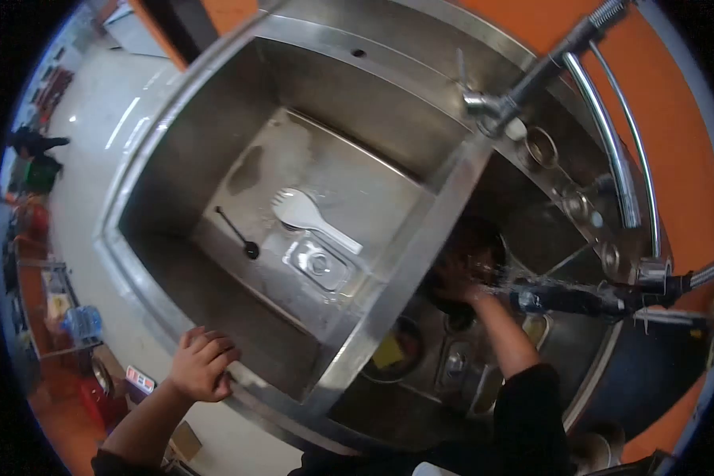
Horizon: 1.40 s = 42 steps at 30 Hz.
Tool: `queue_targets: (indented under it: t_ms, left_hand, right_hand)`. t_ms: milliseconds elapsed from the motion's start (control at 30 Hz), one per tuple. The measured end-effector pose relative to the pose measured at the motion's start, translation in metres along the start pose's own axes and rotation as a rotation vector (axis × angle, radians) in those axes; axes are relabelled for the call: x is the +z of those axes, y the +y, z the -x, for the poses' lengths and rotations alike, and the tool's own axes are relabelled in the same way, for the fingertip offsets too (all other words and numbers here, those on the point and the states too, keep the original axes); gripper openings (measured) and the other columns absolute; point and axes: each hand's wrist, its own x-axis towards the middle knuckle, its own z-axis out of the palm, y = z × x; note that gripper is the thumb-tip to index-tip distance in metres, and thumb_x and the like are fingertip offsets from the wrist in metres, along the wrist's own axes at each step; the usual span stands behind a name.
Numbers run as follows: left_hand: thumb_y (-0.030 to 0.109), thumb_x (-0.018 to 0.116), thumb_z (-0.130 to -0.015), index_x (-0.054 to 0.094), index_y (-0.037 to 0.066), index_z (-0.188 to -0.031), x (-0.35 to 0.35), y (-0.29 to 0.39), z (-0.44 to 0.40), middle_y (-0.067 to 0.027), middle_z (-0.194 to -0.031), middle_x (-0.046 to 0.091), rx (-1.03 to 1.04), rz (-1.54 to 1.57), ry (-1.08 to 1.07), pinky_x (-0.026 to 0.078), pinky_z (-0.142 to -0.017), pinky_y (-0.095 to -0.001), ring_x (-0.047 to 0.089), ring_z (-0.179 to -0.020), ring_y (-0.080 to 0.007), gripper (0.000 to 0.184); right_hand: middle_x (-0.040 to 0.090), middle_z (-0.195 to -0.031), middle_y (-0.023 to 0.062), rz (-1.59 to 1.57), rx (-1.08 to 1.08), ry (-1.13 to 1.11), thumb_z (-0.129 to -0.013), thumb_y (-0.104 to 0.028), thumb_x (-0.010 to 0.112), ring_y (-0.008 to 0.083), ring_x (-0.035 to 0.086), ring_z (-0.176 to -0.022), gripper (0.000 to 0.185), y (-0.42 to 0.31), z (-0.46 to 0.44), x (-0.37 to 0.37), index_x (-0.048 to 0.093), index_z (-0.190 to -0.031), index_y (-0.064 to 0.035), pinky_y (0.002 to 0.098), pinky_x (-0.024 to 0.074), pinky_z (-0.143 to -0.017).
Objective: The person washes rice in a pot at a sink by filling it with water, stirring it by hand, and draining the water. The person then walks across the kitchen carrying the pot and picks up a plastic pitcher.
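Observation:
My left hand (205, 365) is at the sink's front rim (254, 382), its fingers loosely bent and slightly apart, holding nothing visible. In the right basin, my right hand (456, 279) reaches into a dark round pan (488, 240) with its fingers spread. Water sprays across the pan from a black spray head (535, 300). The left basin holds a white slotted spoon (297, 210), a thin dark utensil (236, 232) and a small rectangular metal lid (319, 263).
A yellow item (388, 352) lies in a dark round vessel in the right basin, beside another metal lid (454, 361). A chrome faucet (490, 113) rises at the back. Small metal cups (540, 147) line the right ledge. Someone in dark clothes (36, 147) is far left.

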Motion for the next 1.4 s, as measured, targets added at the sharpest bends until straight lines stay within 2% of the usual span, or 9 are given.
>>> queue_targets:
  t_ms: [100,233,367,633,767,833,967,1267,1400]
  left_hand:
    - [0.022,0.053,-0.048,0.057,0.013,-0.089,0.002,0.004,-0.003,-0.0031,-0.091,0.053,-0.023,-0.028,-0.007,0.034,-0.086,-0.0449,0.052,-0.093,-0.0212,0.042]
    - [0.019,0.051,-0.046,0.057,0.013,-0.085,0.004,0.006,-0.006,-0.0045,-0.088,0.054,-0.057,0.031,-0.004,0.033,-0.087,-0.0468,0.054,-0.090,-0.0227,0.041]
    - [0.020,0.051,-0.045,0.056,0.012,-0.086,0.008,0.003,-0.004,-0.0052,-0.088,0.054,-0.041,0.003,-0.017,0.032,-0.086,-0.0471,0.054,-0.090,-0.0240,0.042]
    - [0.019,0.051,-0.044,0.056,0.011,-0.089,0.008,0.004,-0.006,-0.0056,-0.088,0.054,-0.033,0.006,0.002,0.033,-0.085,-0.0473,0.053,-0.088,-0.0239,0.045]
    - [0.019,0.051,-0.044,0.056,0.011,-0.088,0.006,0.005,-0.007,-0.0057,-0.087,0.054,-0.047,0.016,-0.005,0.033,-0.085,-0.0471,0.053,-0.087,-0.0240,0.045]
    - [0.018,0.051,-0.044,0.056,0.011,-0.087,0.009,0.003,-0.006,-0.0056,-0.087,0.054,-0.043,0.024,-0.012,0.033,-0.085,-0.0471,0.053,-0.087,-0.0242,0.045]
    - [0.018,0.051,-0.043,0.057,0.010,-0.087,0.007,0.003,-0.007,-0.0056,-0.086,0.054,-0.039,0.026,-0.016,0.033,-0.084,-0.0476,0.053,-0.087,-0.0241,0.045]
    - [0.018,0.051,-0.041,0.056,0.010,-0.088,0.008,0.003,-0.009,-0.0060,-0.087,0.053,-0.033,0.038,-0.028,0.033,-0.084,-0.0484,0.053,-0.088,-0.0247,0.048]
    - [0.018,0.051,-0.042,0.056,0.010,-0.089,0.006,0.005,-0.008,-0.0063,-0.088,0.053,-0.039,0.025,-0.044,0.033,-0.085,-0.0486,0.053,-0.089,-0.0251,0.048]
  right_hand:
    - [0.018,-0.143,0.0061,0.174,0.079,0.111,-0.081,-0.056,0.037,0.0295,0.015,-0.131,0.065,0.030,-0.015,0.080,0.027,-0.135,-0.0210,0.0595,0.0104,-0.102]
    - [0.025,-0.139,0.0168,1.350,0.207,0.070,-0.083,-0.051,0.035,0.0435,0.019,-0.127,0.059,0.026,-0.030,0.123,0.035,-0.132,-0.0188,0.0708,0.0151,-0.090]
    - [0.035,-0.129,0.0190,0.170,-0.014,0.118,-0.081,-0.041,0.039,0.0416,0.030,-0.117,0.051,0.037,-0.024,0.079,0.042,-0.125,-0.0130,0.0633,0.0246,-0.087]
    - [0.054,-0.106,0.0207,-0.802,0.073,0.075,-0.077,-0.019,0.049,0.0340,0.052,-0.097,0.035,0.069,-0.040,0.069,0.054,-0.108,-0.0021,0.0433,0.0410,-0.083]
    - [0.058,-0.096,0.0254,-0.816,0.362,0.355,-0.076,-0.013,0.051,0.0359,0.057,-0.089,0.031,0.058,-0.027,-0.020,0.055,-0.102,0.0033,0.0413,0.0446,-0.082]
    - [0.056,-0.100,0.0262,-0.582,0.485,0.053,-0.077,-0.016,0.051,0.0380,0.055,-0.094,0.036,0.060,-0.064,0.019,0.052,-0.107,0.0024,0.0416,0.0428,-0.085]
    - [0.045,-0.121,0.0260,-0.535,0.062,0.170,-0.077,-0.024,0.052,0.0367,0.046,-0.110,0.043,0.035,-0.070,0.031,0.049,-0.112,0.0011,0.0418,0.0401,-0.090]
    - [0.020,-0.142,0.0138,0.007,0.188,-0.186,-0.084,-0.051,0.036,0.0321,0.018,-0.130,0.056,-0.005,-0.037,0.053,0.028,-0.135,-0.0276,0.0630,0.0116,-0.100]
    - [0.034,-0.132,0.0199,-0.662,0.130,0.042,-0.075,-0.031,0.057,0.0358,0.037,-0.118,0.059,0.023,-0.063,0.055,0.040,-0.124,-0.0032,0.0414,0.0343,-0.096]
